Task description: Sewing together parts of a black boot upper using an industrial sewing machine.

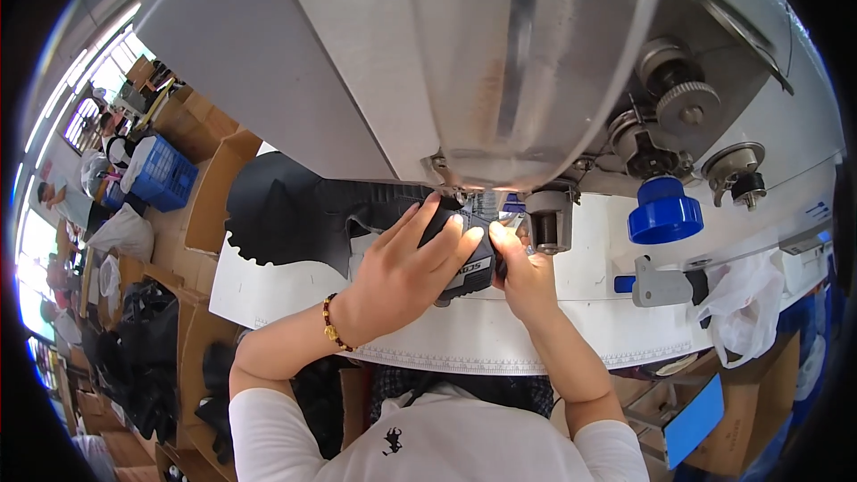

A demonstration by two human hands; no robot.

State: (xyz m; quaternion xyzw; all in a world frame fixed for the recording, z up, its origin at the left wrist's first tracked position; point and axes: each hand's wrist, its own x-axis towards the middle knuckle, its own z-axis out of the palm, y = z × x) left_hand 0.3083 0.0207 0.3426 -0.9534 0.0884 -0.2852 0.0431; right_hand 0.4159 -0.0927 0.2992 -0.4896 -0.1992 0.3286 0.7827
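Observation:
A black piece of work [286, 205] with a scalloped left end and a ribbed strip lies under a sewing machine's head [500, 62]; its exact kind I cannot make out. Pale lettering marks its near right part. My left hand [406, 263] reaches over the piece, its long fingers pressed on it just in front of the needle area; the thumb is hidden. From the right, my right hand [527, 277] pinches the piece's edge, thumb on top. The stitching spot itself is mostly covered by my fingers and the machine.
A blue knob [665, 211] and metal tension dials [687, 103] stick out at the machine's right. The white table [482, 344] has a ruler along its near edge. Cardboard boxes with black pieces [143, 339] stand left. A plastic bag [745, 303] hangs right. People work far left.

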